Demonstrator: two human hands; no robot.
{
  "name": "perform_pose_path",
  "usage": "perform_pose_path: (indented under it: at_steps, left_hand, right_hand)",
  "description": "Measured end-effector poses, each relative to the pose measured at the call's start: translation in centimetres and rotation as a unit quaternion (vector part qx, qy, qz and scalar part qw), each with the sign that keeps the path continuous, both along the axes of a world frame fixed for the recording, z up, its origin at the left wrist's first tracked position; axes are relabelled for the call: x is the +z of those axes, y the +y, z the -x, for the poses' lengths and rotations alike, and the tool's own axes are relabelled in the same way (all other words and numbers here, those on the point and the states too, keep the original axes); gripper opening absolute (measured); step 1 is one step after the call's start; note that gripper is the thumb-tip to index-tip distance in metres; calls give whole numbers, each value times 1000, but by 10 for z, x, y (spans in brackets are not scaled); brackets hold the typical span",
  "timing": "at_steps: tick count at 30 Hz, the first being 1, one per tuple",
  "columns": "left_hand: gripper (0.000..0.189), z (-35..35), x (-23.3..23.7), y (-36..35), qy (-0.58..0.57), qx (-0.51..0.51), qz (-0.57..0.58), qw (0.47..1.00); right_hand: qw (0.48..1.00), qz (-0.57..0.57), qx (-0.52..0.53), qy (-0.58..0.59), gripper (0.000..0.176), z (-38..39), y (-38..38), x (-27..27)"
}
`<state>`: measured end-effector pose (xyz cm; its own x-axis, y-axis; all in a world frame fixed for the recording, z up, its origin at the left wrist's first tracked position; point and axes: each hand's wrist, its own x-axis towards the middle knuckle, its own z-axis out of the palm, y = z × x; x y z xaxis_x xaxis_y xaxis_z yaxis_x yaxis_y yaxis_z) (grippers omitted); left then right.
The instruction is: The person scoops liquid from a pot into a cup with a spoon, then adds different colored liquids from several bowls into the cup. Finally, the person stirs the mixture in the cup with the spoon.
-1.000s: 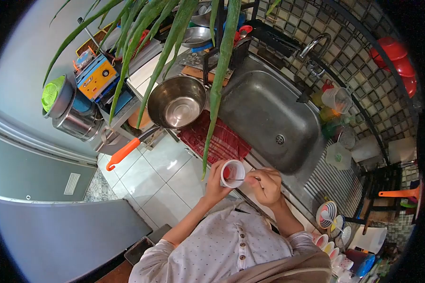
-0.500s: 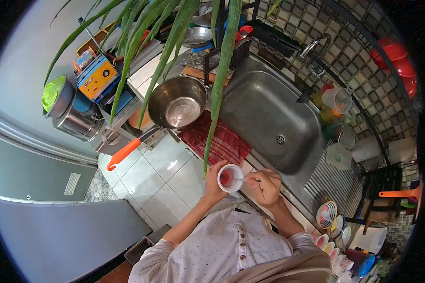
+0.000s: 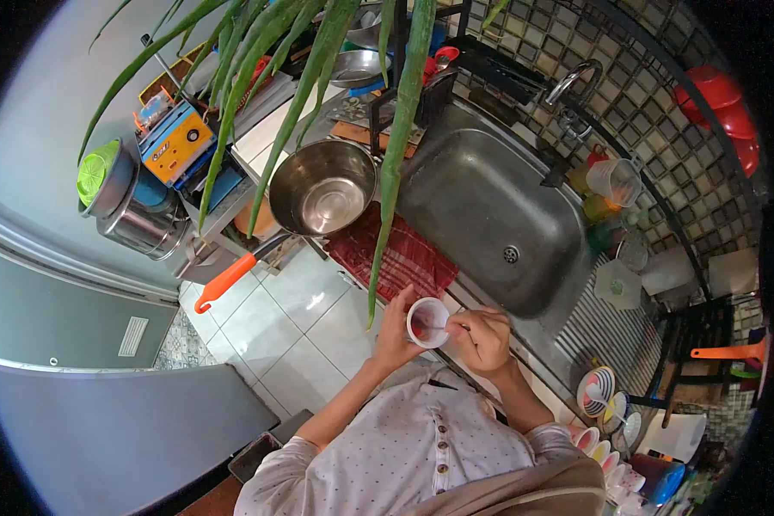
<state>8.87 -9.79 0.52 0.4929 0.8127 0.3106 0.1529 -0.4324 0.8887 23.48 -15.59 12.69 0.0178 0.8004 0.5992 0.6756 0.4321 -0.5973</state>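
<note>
Two bare hands meet close to the person's chest, at the near edge of the bench [image 3: 589, 331], in front of a steel sink [image 3: 482, 193]. The left hand [image 3: 393, 333] has its grip clamped round a small white cup [image 3: 427, 322] with red inside, held in the air, while the right hand [image 3: 484, 338] has its grip pinched together on a thin metal utensil [image 3: 444, 327] whose tip is in the cup. A red cloth [image 3: 404, 256] lies just beyond the cup, beside a steel pan [image 3: 322, 187] with an orange handle.

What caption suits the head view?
Left hand holds a white cup, right hand a thin stick, beside a steel sink.
</note>
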Motion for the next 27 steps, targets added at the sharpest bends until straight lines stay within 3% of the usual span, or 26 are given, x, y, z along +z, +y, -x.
perform_pose_path:
  at_steps: [2, 4, 7, 13, 16, 25, 27]
  left_hand:
    - [96, -1, -4, -1, 17, 17, -7, 1000]
    - [101, -2, -7, -3, -55, -4, 74, 996]
    - [104, 0, 11, -3, -41, 2, 100, 994]
    - [105, 4, -20, 0, -61, -21, 23, 998]
    - [106, -1, -7, -1, -99, -15, 64, 993]
    - [108, -2, 15, -3, -41, -37, 178, 982]
    - [108, -1, 11, -2, -55, -40, 136, 988]
  right_hand:
    - [998, 36, 29, 43, 7, 0, -3, 1]
    - [999, 24, 10, 33, 7, -1, -1, 0]
    - [999, 25, 7, 33, 8, -1, -1, 1]
    - [999, 15, 2, 34, 9, 0, 1, -2]
    - [999, 29, 12, 38, 9, 1, -1, -1]
    - [999, 26, 4, 35, 6, -3, 1, -5]
    - [1000, 20, 3, 10, 5, -3, 2, -5]
